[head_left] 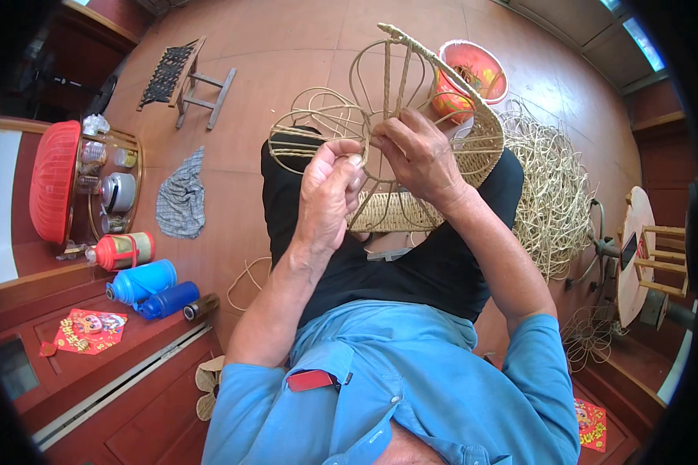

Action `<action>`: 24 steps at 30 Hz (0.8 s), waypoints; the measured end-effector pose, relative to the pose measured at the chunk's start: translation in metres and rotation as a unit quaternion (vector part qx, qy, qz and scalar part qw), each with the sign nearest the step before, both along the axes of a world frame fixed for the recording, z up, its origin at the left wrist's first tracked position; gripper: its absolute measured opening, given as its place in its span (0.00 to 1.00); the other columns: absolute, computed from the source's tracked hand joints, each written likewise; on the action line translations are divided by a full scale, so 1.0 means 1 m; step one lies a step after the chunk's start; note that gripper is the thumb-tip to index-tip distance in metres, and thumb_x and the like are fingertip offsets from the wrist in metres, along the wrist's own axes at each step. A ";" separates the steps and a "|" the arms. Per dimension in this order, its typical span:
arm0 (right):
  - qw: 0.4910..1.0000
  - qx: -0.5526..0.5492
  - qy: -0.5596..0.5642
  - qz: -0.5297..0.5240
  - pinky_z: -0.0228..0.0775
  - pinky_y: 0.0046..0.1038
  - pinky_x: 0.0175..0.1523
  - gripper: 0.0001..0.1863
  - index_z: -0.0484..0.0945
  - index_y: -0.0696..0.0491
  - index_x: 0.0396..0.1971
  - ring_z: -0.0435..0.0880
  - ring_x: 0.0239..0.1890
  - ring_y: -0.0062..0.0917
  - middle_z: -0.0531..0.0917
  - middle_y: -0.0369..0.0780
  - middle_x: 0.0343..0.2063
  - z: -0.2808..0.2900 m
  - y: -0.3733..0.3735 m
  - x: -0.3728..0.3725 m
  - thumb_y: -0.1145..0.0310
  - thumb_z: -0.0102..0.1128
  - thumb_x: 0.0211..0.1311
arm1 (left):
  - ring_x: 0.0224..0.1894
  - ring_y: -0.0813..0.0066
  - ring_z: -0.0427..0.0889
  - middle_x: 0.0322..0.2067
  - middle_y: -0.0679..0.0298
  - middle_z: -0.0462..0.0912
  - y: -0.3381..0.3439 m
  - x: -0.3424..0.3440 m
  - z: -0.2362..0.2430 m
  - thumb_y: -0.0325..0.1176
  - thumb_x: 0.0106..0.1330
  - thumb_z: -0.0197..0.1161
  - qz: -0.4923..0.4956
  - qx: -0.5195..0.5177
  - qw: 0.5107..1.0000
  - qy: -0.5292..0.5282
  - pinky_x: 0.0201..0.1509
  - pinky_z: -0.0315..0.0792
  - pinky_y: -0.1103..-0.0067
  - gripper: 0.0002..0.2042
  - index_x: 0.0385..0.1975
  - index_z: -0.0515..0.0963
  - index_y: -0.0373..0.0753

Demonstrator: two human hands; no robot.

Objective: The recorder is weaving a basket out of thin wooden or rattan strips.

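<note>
Woven piece [486,130]: rough, matt straw-like fibre. Strand heap [547,194]: likewise rough. Ribbed cover [54,182]: glossy plastic. Cloth [181,198]: matt, creased. Stool [186,74]: wood.

Head camera: looking out from the wearer's own head, above the blue shirt [434,380].
Facing: pointing steeply down and forward, past the dark trousers [341,287] to the brown floor [302,46].
Near: taking in the shirt closest, across the lower middle.
Middle: viewing the left hand [328,188] and right hand [420,156] from above, near, just above the view's centre.
Far: catching the wooden-legged stool [168,74] well off at upper left.
Fisheye rim: spreading wide to both sides, bending straight edges, fading to black at the corners.
</note>
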State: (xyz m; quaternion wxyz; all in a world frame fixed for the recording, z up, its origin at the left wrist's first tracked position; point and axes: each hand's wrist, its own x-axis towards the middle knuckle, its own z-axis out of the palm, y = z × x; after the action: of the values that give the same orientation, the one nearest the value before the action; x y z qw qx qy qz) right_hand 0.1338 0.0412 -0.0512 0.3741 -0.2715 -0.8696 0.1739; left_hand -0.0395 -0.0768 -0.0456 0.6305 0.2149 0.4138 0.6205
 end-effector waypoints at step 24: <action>0.987 -0.065 -0.062 -0.133 0.82 0.47 0.43 0.15 0.88 0.48 0.35 0.91 0.37 0.43 0.84 0.44 0.33 0.007 -0.009 -0.022 0.51 0.74 0.67 | 0.40 0.75 0.83 0.40 0.64 0.85 -0.002 -0.211 0.079 0.32 0.84 0.66 0.278 0.146 0.944 0.103 0.46 0.81 0.77 0.10 0.56 0.81 0.35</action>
State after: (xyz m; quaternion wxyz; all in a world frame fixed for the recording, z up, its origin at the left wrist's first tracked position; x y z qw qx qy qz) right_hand 0.1121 0.0318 -0.0443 0.3211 -0.4184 -0.8341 0.1616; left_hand -0.2502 -0.0786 0.0335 0.3489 0.2434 0.4247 0.7991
